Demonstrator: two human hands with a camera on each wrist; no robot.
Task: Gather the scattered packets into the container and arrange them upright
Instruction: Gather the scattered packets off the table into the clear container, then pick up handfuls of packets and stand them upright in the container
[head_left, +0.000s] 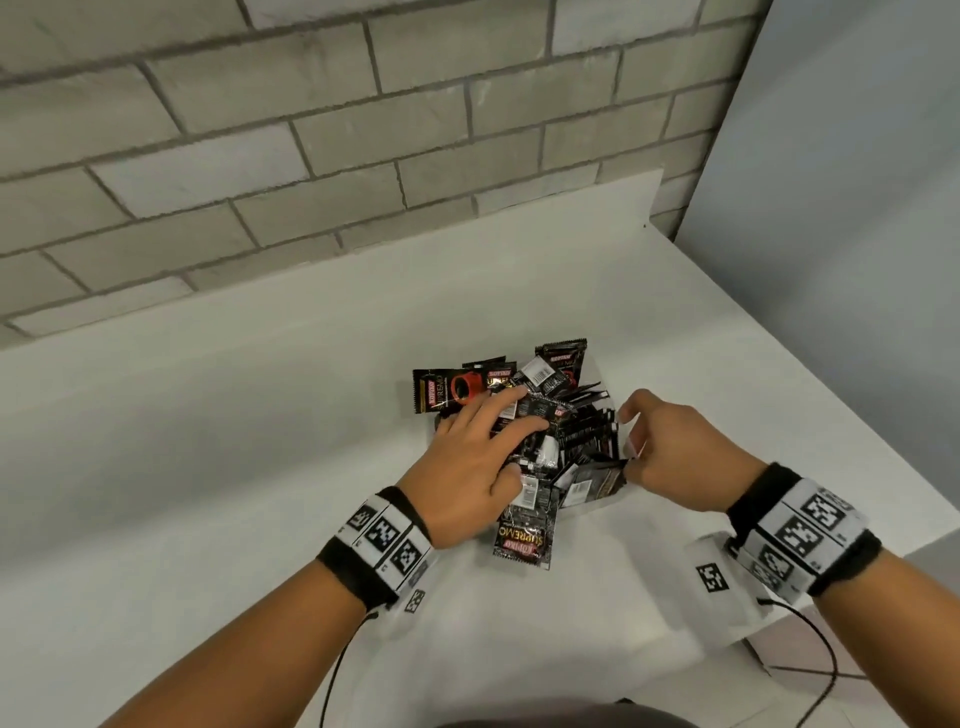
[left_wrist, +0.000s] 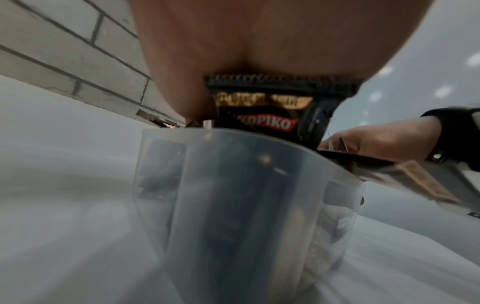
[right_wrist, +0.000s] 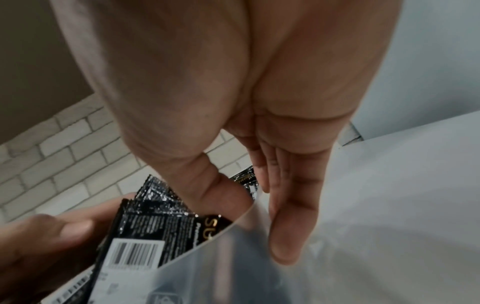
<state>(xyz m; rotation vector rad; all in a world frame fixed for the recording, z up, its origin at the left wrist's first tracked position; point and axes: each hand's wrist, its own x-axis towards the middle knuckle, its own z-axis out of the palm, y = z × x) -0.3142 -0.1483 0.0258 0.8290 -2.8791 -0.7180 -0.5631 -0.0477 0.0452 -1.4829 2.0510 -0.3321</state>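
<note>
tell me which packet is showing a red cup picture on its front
The packet at the far left of the pile, lying sideways just beyond the left hand. The others near it show barcodes, text backs or only logos.

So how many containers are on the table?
1: a translucent container, stuffed with packets; the left hand presses on top, the right hand pinches its right wall. None seems hidden.

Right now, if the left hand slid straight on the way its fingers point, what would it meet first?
The left hand already lies on the packets heaped in the clear container; straight on, probably more packets, then the container's far rim, though depth is unclear.
</note>
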